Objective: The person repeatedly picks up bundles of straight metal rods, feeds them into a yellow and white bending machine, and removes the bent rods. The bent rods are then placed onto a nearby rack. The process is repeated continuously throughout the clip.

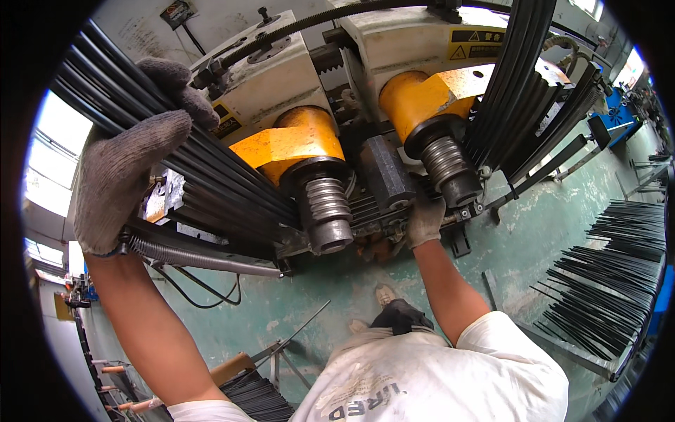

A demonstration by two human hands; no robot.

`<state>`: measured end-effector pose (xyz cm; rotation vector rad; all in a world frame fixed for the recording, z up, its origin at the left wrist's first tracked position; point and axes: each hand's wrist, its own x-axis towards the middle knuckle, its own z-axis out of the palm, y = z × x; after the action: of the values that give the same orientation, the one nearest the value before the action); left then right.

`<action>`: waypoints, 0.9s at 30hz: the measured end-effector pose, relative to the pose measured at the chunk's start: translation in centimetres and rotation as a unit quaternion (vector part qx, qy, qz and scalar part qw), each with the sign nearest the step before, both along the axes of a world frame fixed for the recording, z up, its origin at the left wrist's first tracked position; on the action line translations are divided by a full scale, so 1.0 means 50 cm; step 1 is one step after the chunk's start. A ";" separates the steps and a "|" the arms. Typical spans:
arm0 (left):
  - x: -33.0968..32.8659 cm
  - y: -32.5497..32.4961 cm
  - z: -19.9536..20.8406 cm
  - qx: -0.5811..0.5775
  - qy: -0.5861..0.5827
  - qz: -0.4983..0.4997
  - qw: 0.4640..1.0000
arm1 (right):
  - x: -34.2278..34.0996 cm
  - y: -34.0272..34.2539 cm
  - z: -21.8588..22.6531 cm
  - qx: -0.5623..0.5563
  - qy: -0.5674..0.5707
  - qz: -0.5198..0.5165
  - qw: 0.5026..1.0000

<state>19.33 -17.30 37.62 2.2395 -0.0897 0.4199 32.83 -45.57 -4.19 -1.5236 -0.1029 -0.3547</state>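
Reference: the hexagonal block (385, 176). Left threaded cylinder (328, 200) at 8 o'clock, right threaded cylinder (445, 160) at 3. Machine housing (397, 39) behind, at 12. Left rod bundle (228, 169) slopes in from 10, left grip (123, 179) around it at 9. Right grip (426, 219) at 5, just beside the block. Right rod bundle (505, 91) at 2. Rod stacks on floor-standing racks: larger stack (612, 281) at 4, smaller stack (256, 397) at 7.

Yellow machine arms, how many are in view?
2: left yellow arm and right yellow arm, flanking the black faceted block. Black rods block part of the view; others may be hidden.
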 end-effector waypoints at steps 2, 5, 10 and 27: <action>-0.004 0.000 0.009 0.031 0.000 -0.003 1.000 | -0.003 0.004 0.007 -0.061 -0.035 -0.012 0.997; -0.009 0.005 0.015 0.019 -0.004 -0.048 0.999 | 0.000 -0.004 -0.006 0.067 0.051 0.045 0.995; -0.140 0.028 0.006 0.142 -0.085 -0.045 0.985 | -0.125 -0.033 0.089 0.068 0.211 -0.063 0.973; -1.240 -0.419 -0.239 -0.189 -0.365 0.407 0.816 | -0.471 0.108 0.025 -0.216 -0.372 0.237 0.871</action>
<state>-42.65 -38.27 25.69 1.5044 0.5322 1.5949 9.29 -40.18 -2.92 -1.6534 -1.2177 -0.5264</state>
